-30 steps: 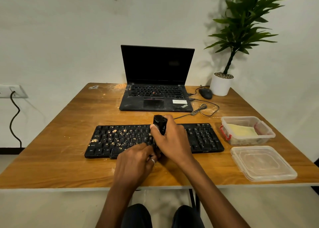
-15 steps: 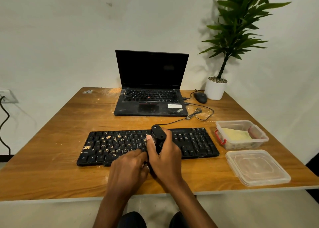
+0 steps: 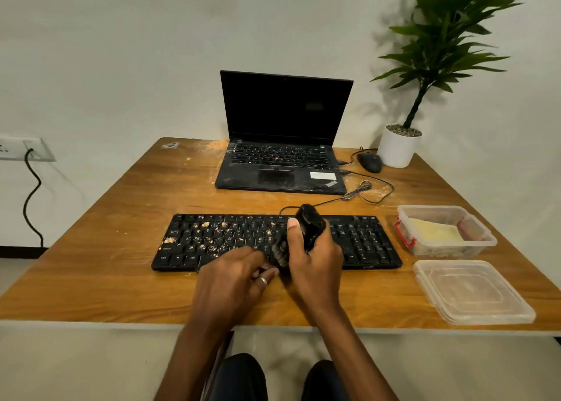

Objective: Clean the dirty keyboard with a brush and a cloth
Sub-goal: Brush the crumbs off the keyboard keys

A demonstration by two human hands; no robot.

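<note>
Black plastic fills the right hand (image 3: 315, 264), just right of centre in the lower half of the frame: the fingers are curled tight round the handle of a brush (image 3: 308, 227), thumb pressed flat up its left side, the handle's rounded end pointing up and away while the bristles angle down and to the left onto the keys. The left hand (image 3: 233, 279) lies just beside it to the left, palm down over the front edge of the keyboard (image 3: 218, 239), fingers loosely bent; their tips meet the bristles, and whether they pinch them or only steady the keyboard I cannot tell.

That keyboard lies flat on the wooden table (image 3: 106, 264), long axis running left to right across the middle of the frame. The crumbs (image 3: 206, 227) are scattered over its left half, so the dirt lies to the left of the brush, on the side the bristles already face; my guess is that the next stroke wants to travel leftward along the rows, with the left hand clearing out of its path. The right half of the keys looks mostly clean.

Right of the keyboard, well apart from both hands, a pale yellow cloth (image 3: 434, 233) sits inside an open clear container (image 3: 406, 218), untouched, with its lid (image 3: 473, 291) flat on the table nearer the front edge. Farther back stands an open laptop (image 3: 285, 133)
</note>
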